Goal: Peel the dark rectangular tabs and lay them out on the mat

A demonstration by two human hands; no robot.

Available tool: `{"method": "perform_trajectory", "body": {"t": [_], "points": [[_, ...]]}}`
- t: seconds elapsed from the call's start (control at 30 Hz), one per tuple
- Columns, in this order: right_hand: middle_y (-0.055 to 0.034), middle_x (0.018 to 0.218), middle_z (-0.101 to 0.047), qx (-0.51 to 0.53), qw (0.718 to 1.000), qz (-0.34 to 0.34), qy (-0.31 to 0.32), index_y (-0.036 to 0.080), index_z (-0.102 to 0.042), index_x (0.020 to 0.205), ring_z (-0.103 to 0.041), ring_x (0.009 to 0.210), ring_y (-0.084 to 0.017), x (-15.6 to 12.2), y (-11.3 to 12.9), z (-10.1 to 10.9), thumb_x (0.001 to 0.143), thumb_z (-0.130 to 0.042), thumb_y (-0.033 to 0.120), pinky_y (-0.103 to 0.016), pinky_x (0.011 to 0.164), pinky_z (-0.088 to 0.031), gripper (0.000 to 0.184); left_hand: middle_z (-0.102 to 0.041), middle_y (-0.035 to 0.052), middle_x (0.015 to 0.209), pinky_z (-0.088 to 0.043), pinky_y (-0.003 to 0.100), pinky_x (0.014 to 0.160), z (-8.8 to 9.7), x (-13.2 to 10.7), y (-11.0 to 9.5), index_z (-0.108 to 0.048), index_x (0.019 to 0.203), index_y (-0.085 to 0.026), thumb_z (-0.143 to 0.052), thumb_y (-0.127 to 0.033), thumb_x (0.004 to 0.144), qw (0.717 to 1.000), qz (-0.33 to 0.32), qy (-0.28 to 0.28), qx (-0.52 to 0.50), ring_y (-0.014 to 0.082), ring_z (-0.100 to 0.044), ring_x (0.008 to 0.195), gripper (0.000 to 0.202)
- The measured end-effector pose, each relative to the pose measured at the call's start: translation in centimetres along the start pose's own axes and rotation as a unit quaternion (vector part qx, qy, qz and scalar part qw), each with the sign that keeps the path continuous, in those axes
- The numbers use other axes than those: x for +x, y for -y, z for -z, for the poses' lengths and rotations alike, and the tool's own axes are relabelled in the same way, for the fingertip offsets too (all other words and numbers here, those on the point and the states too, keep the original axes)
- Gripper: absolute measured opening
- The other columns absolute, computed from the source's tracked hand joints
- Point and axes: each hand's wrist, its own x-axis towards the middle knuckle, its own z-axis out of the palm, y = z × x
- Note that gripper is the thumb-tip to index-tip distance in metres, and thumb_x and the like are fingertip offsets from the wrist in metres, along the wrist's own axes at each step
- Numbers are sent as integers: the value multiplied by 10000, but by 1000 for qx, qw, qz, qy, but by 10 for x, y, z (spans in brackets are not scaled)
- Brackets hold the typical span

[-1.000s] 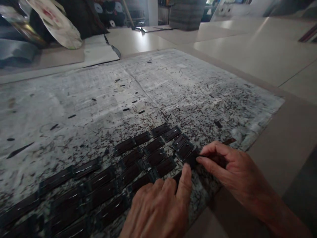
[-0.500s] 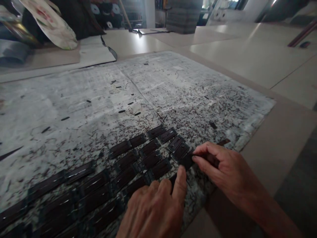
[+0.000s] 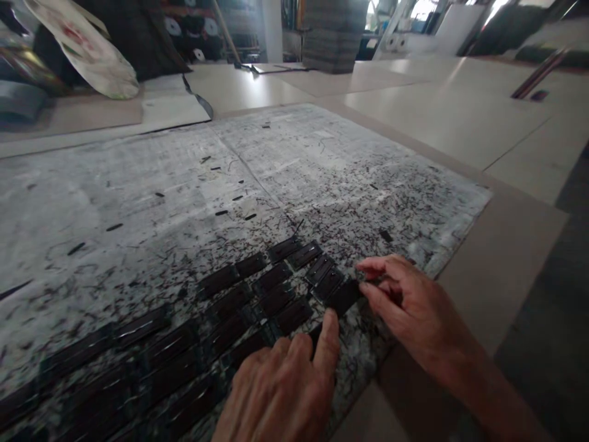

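Rows of dark, glossy-edged rectangular pieces (image 3: 275, 299) lie on a whitish sheet (image 3: 175, 150). At the right end of the rows is a plain dark rectangle (image 3: 344, 297) without the shiny border. My left hand (image 3: 280, 393) rests low over the rows, its index finger stretched out to the near edge of that rectangle and the other fingers bent, their tips hidden. Beside the rectangle's right corner is my right hand (image 3: 405, 307), open, with a gap between thumb and index finger. The thumb tip is at the corner; whether it touches is unclear.
Dark shreds and small strips (image 3: 221, 213) litter the sheet. Behind it stand a tall grey stack (image 3: 329, 37) and, at the left, a pale flowered item (image 3: 87, 52). Brown board (image 3: 510, 245) borders the sheet on the right, with a drop to the floor beyond.
My right thumb and index finger have parted from a pinch at the dark rectangle's corner. My left index finger stays at its near edge. The view has shifted slightly.
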Motion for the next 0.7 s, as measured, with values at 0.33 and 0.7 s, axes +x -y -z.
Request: {"method": "perform_trajectory", "body": {"t": [0.33, 0.7], "points": [[-34, 994, -684, -86, 972, 217, -27, 206, -643, 1043, -595, 964, -162, -25, -4, 4, 905, -434, 86, -306, 886, -478, 277, -699, 53, 929, -473, 257, 582, 10, 2, -4, -332, 1430, -203, -380, -94, 820, 1000, 9, 20, -8, 207, -661, 750, 622], [-62, 1138, -679, -244, 945, 218, -17, 138, -637, 1173, -545, 1002, -229, -38, 2, -9, 998, -238, 265, -375, 876, -384, 454, -699, 43, 933, -501, 261, 598, 4, -1, -3, -362, 1411, -189, -379, -127, 837, 1000, -1, -11, -15, 211, -668, 762, 578]]}}
